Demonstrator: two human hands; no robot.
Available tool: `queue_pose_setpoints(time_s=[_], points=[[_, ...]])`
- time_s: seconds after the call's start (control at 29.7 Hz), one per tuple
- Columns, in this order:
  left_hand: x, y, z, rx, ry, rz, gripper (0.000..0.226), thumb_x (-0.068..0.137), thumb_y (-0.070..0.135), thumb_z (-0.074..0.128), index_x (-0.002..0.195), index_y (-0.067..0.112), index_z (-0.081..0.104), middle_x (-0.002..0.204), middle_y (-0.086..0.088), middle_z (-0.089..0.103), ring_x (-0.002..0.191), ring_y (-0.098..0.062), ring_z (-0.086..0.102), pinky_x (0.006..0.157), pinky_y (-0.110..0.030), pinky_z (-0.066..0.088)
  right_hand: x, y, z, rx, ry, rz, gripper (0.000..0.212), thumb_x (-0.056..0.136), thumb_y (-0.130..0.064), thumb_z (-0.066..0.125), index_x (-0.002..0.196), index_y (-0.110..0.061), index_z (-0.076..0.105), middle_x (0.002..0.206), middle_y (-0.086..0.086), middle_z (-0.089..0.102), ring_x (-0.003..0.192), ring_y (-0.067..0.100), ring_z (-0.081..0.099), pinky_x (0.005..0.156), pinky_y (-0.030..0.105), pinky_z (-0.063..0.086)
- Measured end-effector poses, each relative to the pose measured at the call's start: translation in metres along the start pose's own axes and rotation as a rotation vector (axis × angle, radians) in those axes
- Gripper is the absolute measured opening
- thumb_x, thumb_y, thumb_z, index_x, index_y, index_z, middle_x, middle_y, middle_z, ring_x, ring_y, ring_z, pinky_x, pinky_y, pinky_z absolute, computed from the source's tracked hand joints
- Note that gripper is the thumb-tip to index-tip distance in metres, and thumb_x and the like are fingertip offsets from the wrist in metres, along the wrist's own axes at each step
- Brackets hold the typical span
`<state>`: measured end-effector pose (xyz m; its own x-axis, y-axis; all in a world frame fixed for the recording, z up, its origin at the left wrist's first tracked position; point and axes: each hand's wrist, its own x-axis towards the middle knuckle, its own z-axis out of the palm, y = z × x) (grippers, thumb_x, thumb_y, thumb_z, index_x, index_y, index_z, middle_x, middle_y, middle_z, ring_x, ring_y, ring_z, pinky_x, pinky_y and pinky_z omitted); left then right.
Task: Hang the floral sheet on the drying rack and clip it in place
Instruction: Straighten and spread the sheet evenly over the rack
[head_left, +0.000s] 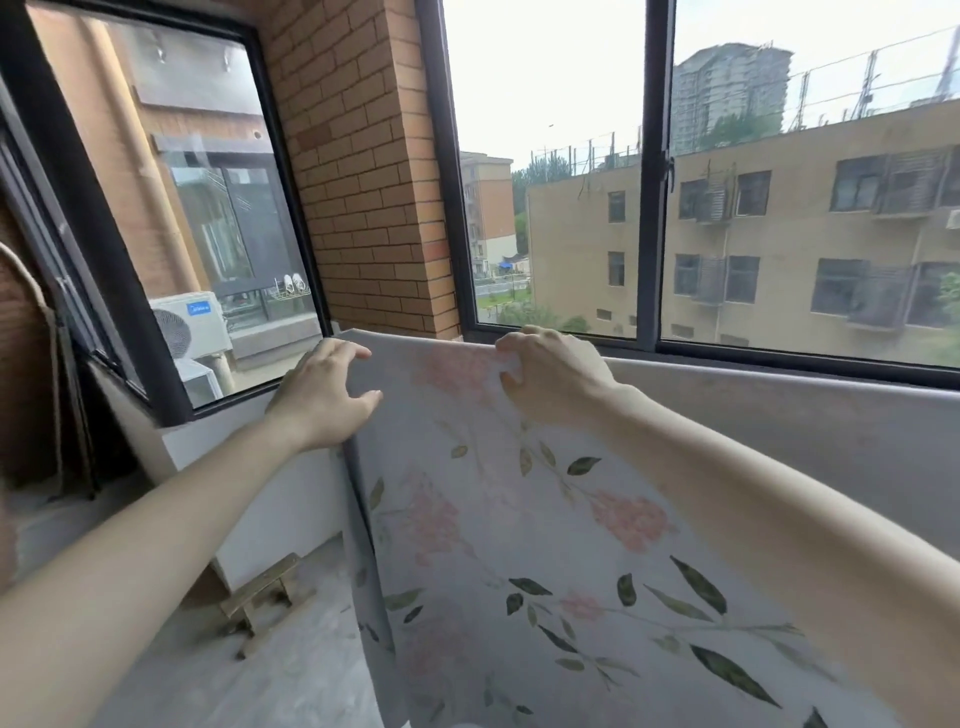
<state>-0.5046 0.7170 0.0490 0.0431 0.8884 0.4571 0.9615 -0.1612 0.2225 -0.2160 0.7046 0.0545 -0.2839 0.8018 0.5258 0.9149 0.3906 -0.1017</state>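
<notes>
the floral sheet (545, 545) hangs draped over a top edge below the window, its bar hidden; it looks soft, light and prone to sliding, so best gripped along that top fold. both arms reach forward: right hand (550, 376) pinches the fold, left hand (322, 400) hovers at its left corner, fingers loosely spread, holding nothing.

Dark-framed windows (655, 171) fill the far side, with pale daylight and a tan apartment block (753, 249) beyond. A brick pillar (363, 171) stands between them and a side window (171, 208), outside which sits a white air-conditioner unit (189, 325). The floor (249, 670) is grey
</notes>
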Motion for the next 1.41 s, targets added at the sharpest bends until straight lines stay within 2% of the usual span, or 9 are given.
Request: queue_pose_setpoints(time_s=[0.5, 0.71, 0.81, 0.87, 0.98, 1.04, 1.18, 1.28, 1.41], points=[[0.100, -0.109, 0.030, -0.043, -0.111, -0.101, 0.053, 0.092, 0.022, 0.066, 0.143, 0.018, 0.053, 0.148, -0.009, 0.051, 0.135, -0.028, 0.051, 0.109, -0.036, 0.039, 0.074, -0.046, 0.046, 0.026, 0.022, -0.041, 0.040, 0.093, -0.035, 0.059, 0.131, -0.027, 0.065, 0.130, -0.001, 0.062, 0.108, 0.029, 0.065, 0.077, 0.036, 0.048], [0.134, -0.153, 0.039, -0.134, -0.181, -0.046, 0.031, 0.097, 0.022, 0.058, 0.128, 0.022, 0.065, 0.119, 0.000, 0.071, 0.114, -0.024, 0.064, 0.092, -0.032, 0.047, 0.111, -0.076, 0.061, -0.009, 0.019, 0.029, 0.029, 0.091, -0.031, 0.056, 0.115, -0.024, 0.072, 0.117, 0.001, 0.067, 0.096, 0.030, 0.065, 0.068, 0.032, 0.040], [0.141, -0.168, 0.050, -0.171, -0.255, -0.005, 0.019, 0.099, 0.021, 0.056, 0.110, 0.032, 0.066, 0.098, 0.008, 0.070, 0.106, -0.022, 0.066, 0.087, -0.030, 0.046, 0.125, -0.091, 0.072, -0.028, 0.003, 0.067, 0.029, 0.091, -0.031, 0.057, 0.116, -0.022, 0.071, 0.116, 0.003, 0.067, 0.099, 0.031, 0.065, 0.070, 0.033, 0.044], [0.145, -0.178, 0.058, -0.199, -0.275, 0.007, 0.019, 0.098, 0.022, 0.057, 0.113, 0.031, 0.062, 0.102, 0.006, 0.069, 0.103, -0.023, 0.066, 0.086, -0.032, 0.048, 0.133, -0.099, 0.083, -0.005, 0.021, 0.118, 0.028, 0.092, -0.031, 0.056, 0.113, -0.023, 0.072, 0.113, 0.003, 0.069, 0.100, 0.031, 0.066, 0.071, 0.034, 0.045], [0.155, -0.189, 0.072, -0.208, -0.130, -0.017, 0.035, 0.092, 0.030, 0.061, 0.125, 0.025, 0.055, 0.128, 0.000, 0.062, 0.112, -0.026, 0.062, 0.098, -0.042, 0.051, 0.135, -0.103, 0.098, -0.092, 0.101, 0.181, 0.029, 0.098, -0.042, 0.050, 0.111, -0.026, 0.071, 0.107, 0.002, 0.072, 0.098, 0.031, 0.067, 0.070, 0.034, 0.040], [0.162, -0.194, 0.076, -0.234, -0.037, -0.059, 0.039, 0.094, 0.034, 0.063, 0.130, 0.023, 0.054, 0.130, 0.001, 0.059, 0.116, -0.026, 0.059, 0.100, -0.043, 0.050, 0.134, -0.104, 0.107, -0.204, 0.137, 0.190, 0.036, 0.102, -0.048, 0.043, 0.108, -0.027, 0.070, 0.104, 0.002, 0.073, 0.096, 0.031, 0.067, 0.069, 0.035, 0.037], [0.171, -0.207, 0.085, -0.313, -0.147, 0.040, 0.007, 0.099, 0.040, 0.061, 0.104, 0.038, 0.065, 0.111, 0.006, 0.073, 0.108, -0.023, 0.067, 0.093, -0.039, 0.053, 0.136, -0.104, 0.110, -0.237, 0.168, 0.238, 0.046, 0.105, -0.054, 0.035, 0.100, -0.028, 0.073, 0.097, 0.000, 0.074, 0.091, 0.030, 0.068, 0.067, 0.035, 0.039], [0.177, -0.214, 0.090, -0.329, -0.034, 0.036, 0.014, 0.097, 0.033, 0.064, 0.085, 0.039, 0.069, 0.091, 0.007, 0.075, 0.093, -0.023, 0.070, 0.083, -0.037, 0.056, 0.133, -0.104, 0.106, -0.247, 0.171, 0.259, 0.047, 0.105, -0.054, 0.036, 0.092, -0.027, 0.072, 0.092, 0.001, 0.073, 0.088, 0.031, 0.066, 0.066, 0.035, 0.037], [0.187, -0.209, 0.089, -0.231, 0.027, 0.045, 0.016, 0.094, 0.029, 0.064, 0.082, 0.036, 0.070, 0.085, 0.005, 0.073, 0.086, -0.027, 0.067, 0.074, -0.036, 0.055, 0.135, -0.107, 0.100, -0.209, 0.150, 0.317, 0.048, 0.104, -0.051, 0.041, 0.070, -0.025, 0.061, 0.070, -0.002, 0.061, 0.068, 0.027, 0.052, 0.064, 0.034, 0.034]])
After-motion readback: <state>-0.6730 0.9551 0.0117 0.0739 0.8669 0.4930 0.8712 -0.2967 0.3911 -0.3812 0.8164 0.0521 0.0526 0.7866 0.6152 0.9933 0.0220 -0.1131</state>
